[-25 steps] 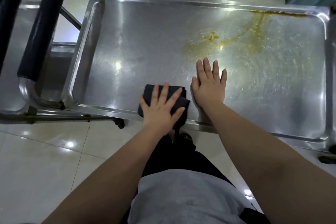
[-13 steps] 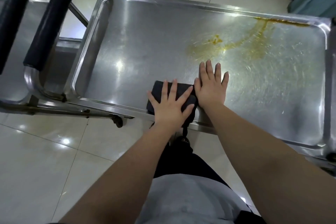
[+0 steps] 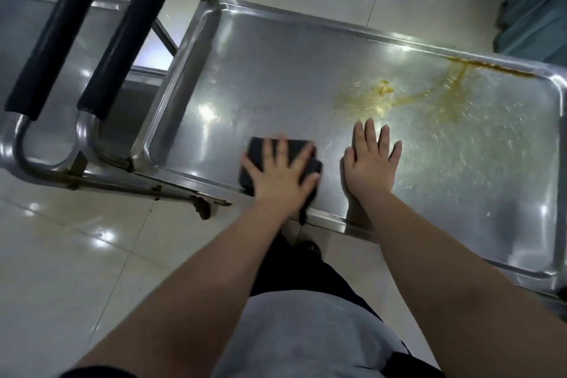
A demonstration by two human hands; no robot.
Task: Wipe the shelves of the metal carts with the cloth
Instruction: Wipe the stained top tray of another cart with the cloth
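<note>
A metal cart's top shelf (image 3: 276,77) fills the middle of the view, shiny steel with a raised rim. A yellow-brown stain (image 3: 408,95) spreads over its far right part and along the back rim. A folded dark cloth (image 3: 254,150) lies on the shelf near the front edge. My left hand (image 3: 280,175) presses flat on the cloth with fingers spread. My right hand (image 3: 369,163) rests flat on the bare shelf to the right of the cloth, a gap between the two hands, fingertips just short of the stain.
The cart's handle with a black grip (image 3: 122,43) rises at the left end. A second cart with its own black-gripped handle (image 3: 50,46) stands further left. A caster (image 3: 201,209) shows under the front rail. Glossy floor tiles (image 3: 76,270) surround the carts; teal fabric (image 3: 540,9) at top right.
My left hand has slid the cloth leftward along the front edge, opening a gap from my right hand, which had been touching it. The right hand stays planted.
</note>
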